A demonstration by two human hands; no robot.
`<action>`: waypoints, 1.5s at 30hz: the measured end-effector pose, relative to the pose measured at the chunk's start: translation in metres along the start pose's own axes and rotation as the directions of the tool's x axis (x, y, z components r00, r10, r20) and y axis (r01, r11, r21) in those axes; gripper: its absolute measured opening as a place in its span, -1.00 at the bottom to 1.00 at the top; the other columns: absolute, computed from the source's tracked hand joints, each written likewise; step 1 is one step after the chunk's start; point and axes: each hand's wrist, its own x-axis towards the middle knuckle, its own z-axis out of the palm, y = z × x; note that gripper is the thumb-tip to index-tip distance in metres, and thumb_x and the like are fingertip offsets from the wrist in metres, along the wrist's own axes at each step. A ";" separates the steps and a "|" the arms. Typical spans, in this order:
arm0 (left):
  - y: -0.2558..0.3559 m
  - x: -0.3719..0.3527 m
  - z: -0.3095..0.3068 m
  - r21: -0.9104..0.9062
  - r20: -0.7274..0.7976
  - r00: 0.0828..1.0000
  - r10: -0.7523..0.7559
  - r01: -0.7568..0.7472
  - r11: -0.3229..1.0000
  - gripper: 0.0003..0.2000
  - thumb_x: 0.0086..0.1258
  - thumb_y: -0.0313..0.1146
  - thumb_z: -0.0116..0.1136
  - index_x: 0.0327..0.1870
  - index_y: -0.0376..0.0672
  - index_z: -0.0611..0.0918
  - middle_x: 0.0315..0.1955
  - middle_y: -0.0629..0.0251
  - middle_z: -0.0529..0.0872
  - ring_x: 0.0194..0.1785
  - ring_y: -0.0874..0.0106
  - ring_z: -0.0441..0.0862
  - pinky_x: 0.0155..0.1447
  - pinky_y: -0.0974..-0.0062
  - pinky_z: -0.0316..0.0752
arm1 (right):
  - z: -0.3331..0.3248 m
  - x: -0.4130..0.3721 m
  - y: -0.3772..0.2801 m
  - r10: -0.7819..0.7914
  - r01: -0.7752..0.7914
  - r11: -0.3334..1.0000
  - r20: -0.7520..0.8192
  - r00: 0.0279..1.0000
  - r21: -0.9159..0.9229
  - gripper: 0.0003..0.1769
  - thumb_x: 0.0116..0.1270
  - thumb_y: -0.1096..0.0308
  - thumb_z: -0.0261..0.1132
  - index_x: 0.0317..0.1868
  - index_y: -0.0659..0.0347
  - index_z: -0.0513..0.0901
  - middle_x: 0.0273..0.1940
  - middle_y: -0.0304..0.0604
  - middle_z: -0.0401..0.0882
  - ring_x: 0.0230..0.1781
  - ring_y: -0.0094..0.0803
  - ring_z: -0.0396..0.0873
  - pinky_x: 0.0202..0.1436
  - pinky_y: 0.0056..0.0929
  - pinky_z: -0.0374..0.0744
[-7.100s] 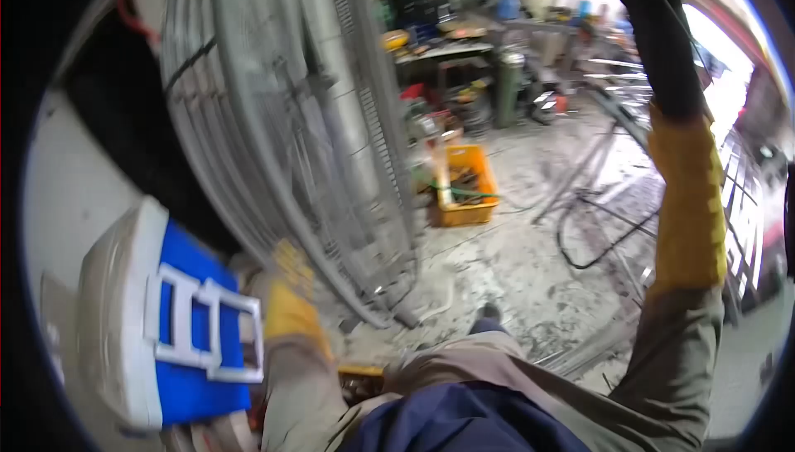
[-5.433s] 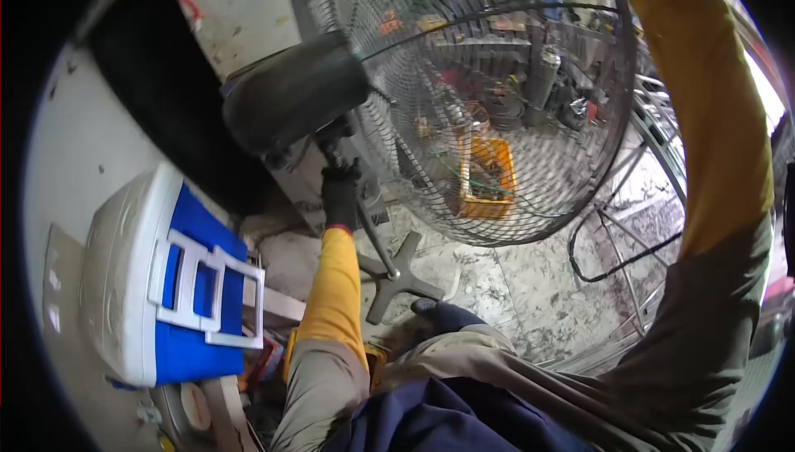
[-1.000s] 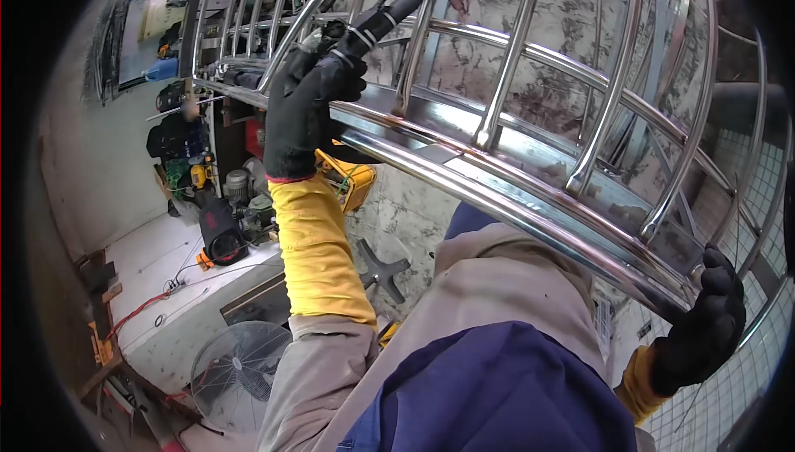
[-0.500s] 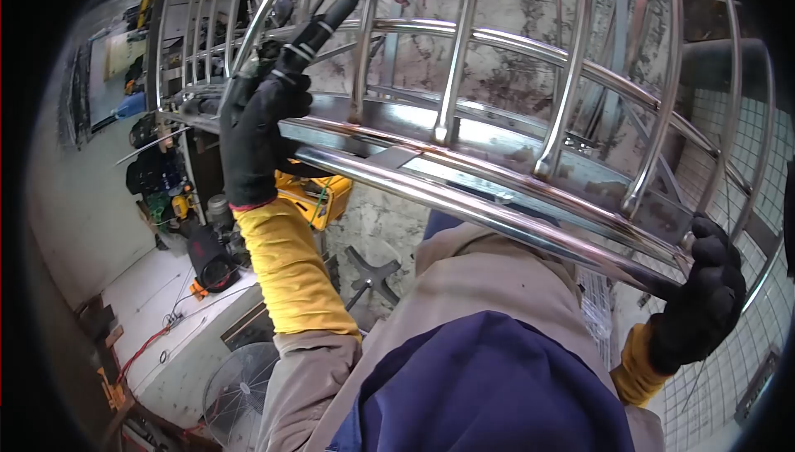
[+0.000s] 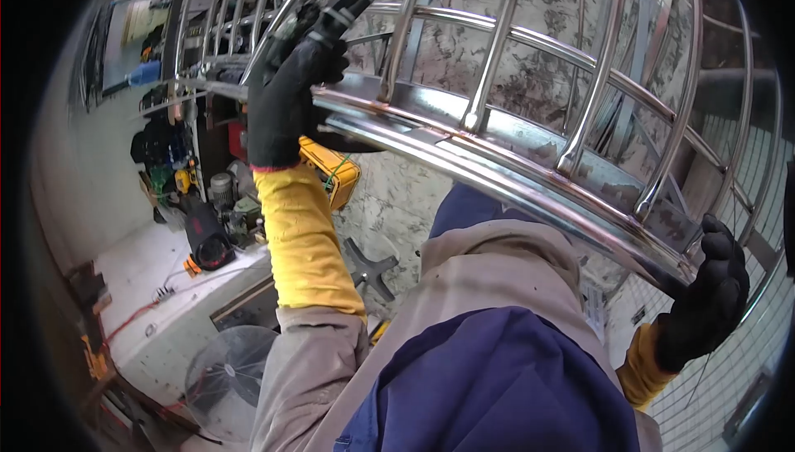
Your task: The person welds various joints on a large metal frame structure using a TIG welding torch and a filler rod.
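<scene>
I hold a steel frame (image 5: pixel 530 178) up in front of my chest, one of my hands at each end of its lower rail. The frame's long axis runs on a slant, from high at my left down to low at my right. Its upright bars (image 5: pixel 497 46) rise from the rail away from me, and a curved cross bar links them higher up.

My left hand (image 5: pixel 286 100), in a black glove above a yellow sleeve, is closed around the handle of a welding torch (image 5: pixel 356 0). The hand lies against the high end of the frame. I cannot tell whether its fingers also catch the rail. The torch's long axis slants up and to my right, away from my body. It passes across the frame's bars and its tip runs out of view at the top.

My right hand (image 5: pixel 704 303), also in a black glove, is clenched tight around the low end of the frame's rail, with the fingers wrapped over it.

Under the frame's high end, below my left hand, a yellow crate (image 5: pixel 339 172) sits on the floor. Farther down from the frame, beside my left elbow, stands a fan (image 5: pixel 228 369) with a round wire guard.
</scene>
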 end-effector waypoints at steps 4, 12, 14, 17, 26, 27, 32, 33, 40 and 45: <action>-0.003 -0.005 -0.001 -0.123 0.015 0.987 0.159 -0.156 0.980 -0.43 0.55 -0.27 0.32 0.47 -0.40 0.53 0.07 -0.03 0.80 0.02 0.20 0.84 0.17 0.29 0.73 | 0.008 0.006 -0.007 -0.158 0.178 0.965 0.114 0.981 -0.194 -0.68 0.74 0.35 0.09 0.10 0.47 0.66 0.10 0.19 0.72 0.20 0.09 0.72 0.31 0.02 0.74; 0.014 -0.131 -0.005 -0.271 -0.387 0.823 0.416 -0.533 0.802 -0.49 0.72 -0.09 0.11 0.50 -0.22 0.40 0.11 -0.01 0.70 0.03 0.13 0.76 0.17 0.04 0.75 | 0.001 0.015 0.011 -0.024 -0.035 0.965 0.220 0.975 0.261 -0.61 0.78 0.35 0.00 0.24 0.49 0.64 0.20 0.13 0.71 0.25 -0.10 0.71 0.48 -0.12 0.63; 0.011 -0.177 -0.021 -0.519 -0.450 0.874 0.184 -0.424 0.742 -0.50 0.68 0.01 0.10 0.36 -0.23 0.50 -0.02 0.09 0.63 -0.16 0.27 0.65 -0.05 0.23 0.67 | 0.004 0.013 0.016 0.006 -0.070 0.949 0.206 0.978 0.308 -0.63 0.76 0.31 0.08 0.24 0.43 0.67 0.16 0.08 0.74 0.23 -0.16 0.72 0.52 -0.13 0.59; -0.009 -0.243 -0.044 -0.550 -0.351 0.924 0.154 -0.336 0.765 -0.58 0.64 0.06 0.12 0.00 -0.20 0.56 -0.27 0.24 0.57 -0.33 0.39 0.53 -0.31 0.41 0.50 | 0.010 0.025 0.015 0.088 -0.077 0.995 0.194 0.977 -0.065 -0.62 0.72 0.19 0.22 0.16 0.37 0.74 0.06 -0.07 0.79 0.14 -0.33 0.71 0.38 -0.29 0.61; -0.118 -0.337 -0.031 -0.451 -0.584 0.776 -0.239 -0.065 0.890 -0.67 0.67 -0.09 0.21 0.07 -0.22 0.59 -0.29 0.27 0.70 -0.34 0.47 0.68 -0.24 0.49 0.61 | 0.021 0.047 0.007 0.213 0.033 0.809 0.345 0.914 -0.587 -0.61 0.67 0.19 0.29 0.18 0.37 0.75 -0.03 -0.17 0.79 0.02 -0.48 0.66 0.18 -0.47 0.57; -0.128 -0.341 -0.032 -0.457 -0.577 0.781 -0.237 -0.068 0.887 -0.67 0.67 -0.09 0.21 0.07 -0.22 0.59 -0.29 0.27 0.70 -0.34 0.47 0.68 -0.24 0.49 0.61 | 0.021 0.048 0.010 0.205 0.025 0.834 0.351 0.914 -0.552 -0.61 0.67 0.20 0.29 0.20 0.37 0.75 -0.01 -0.16 0.79 0.04 -0.47 0.67 0.20 -0.46 0.58; -0.151 -0.356 -0.037 -0.532 -0.517 0.763 -0.388 0.068 0.844 -0.74 0.66 -0.19 0.22 0.08 -0.19 0.59 -0.30 0.27 0.74 -0.43 0.53 0.65 -0.33 0.54 0.58 | 0.026 0.042 0.005 0.150 0.074 0.824 0.342 0.927 -0.561 -0.62 0.65 0.23 0.30 0.22 0.37 0.75 0.05 -0.13 0.80 0.12 -0.43 0.69 0.30 -0.43 0.57; -0.164 -0.358 -0.034 -0.591 -0.535 0.740 -0.407 0.016 0.806 -0.76 0.64 -0.21 0.24 0.06 -0.20 0.60 -0.31 0.26 0.75 -0.48 0.52 0.63 -0.39 0.54 0.56 | 0.027 0.041 0.005 0.156 0.058 0.828 0.329 0.931 -0.558 -0.62 0.65 0.21 0.28 0.17 0.38 0.76 -0.01 -0.17 0.79 0.06 -0.44 0.67 0.25 -0.43 0.57; -0.190 -0.354 -0.032 -0.394 -0.464 0.825 -0.323 0.135 0.909 -0.72 0.66 -0.36 0.22 0.19 -0.38 0.60 -0.13 0.26 0.74 -0.08 0.55 0.60 0.04 0.52 0.51 | 0.022 0.043 0.000 0.197 0.126 0.720 0.375 0.906 -0.682 -0.65 0.66 0.29 0.23 0.25 0.30 0.76 0.18 -0.04 0.77 0.25 -0.25 0.68 0.40 -0.34 0.55; -0.202 -0.338 -0.031 -0.238 -0.555 0.791 -0.256 0.144 0.960 -0.58 0.64 -0.30 0.24 0.31 -0.48 0.56 0.04 0.05 0.73 0.08 0.42 0.64 0.23 0.44 0.52 | 0.037 0.034 -0.009 0.133 0.079 0.773 0.282 0.950 -0.629 -0.57 0.65 0.17 0.25 0.15 0.43 0.77 -0.05 -0.18 0.81 0.04 -0.48 0.67 0.19 -0.43 0.57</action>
